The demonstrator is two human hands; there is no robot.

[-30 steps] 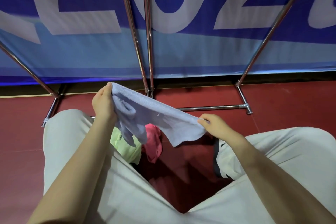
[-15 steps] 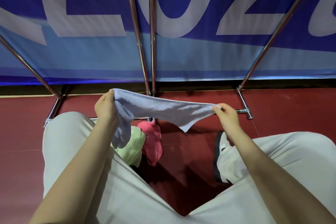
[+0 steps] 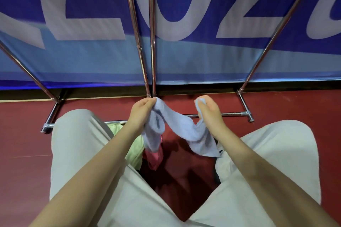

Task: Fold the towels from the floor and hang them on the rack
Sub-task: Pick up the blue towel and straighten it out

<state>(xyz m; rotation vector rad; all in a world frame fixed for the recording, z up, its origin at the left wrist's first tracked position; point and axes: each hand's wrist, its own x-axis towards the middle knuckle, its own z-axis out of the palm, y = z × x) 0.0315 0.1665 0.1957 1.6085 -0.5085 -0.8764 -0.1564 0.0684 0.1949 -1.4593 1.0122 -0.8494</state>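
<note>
We pinch the pale blue towel (image 3: 186,131) in both grips, left hand (image 3: 141,111) and right hand (image 3: 208,110), above the floor (image 3: 276,103); its slack middle may bunch, skewing our fold. Green towel (image 3: 136,145) and pink towel (image 3: 154,158) lie below, rack (image 3: 152,42) beyond.

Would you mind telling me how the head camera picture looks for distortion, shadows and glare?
Head view: wide-angle lens splays the chrome rack poles outward like a fan; dark shadows fall on the red floor beneath the light blue towel; thin highlights streak the poles; hands and towel look reasonably sharp.
</note>
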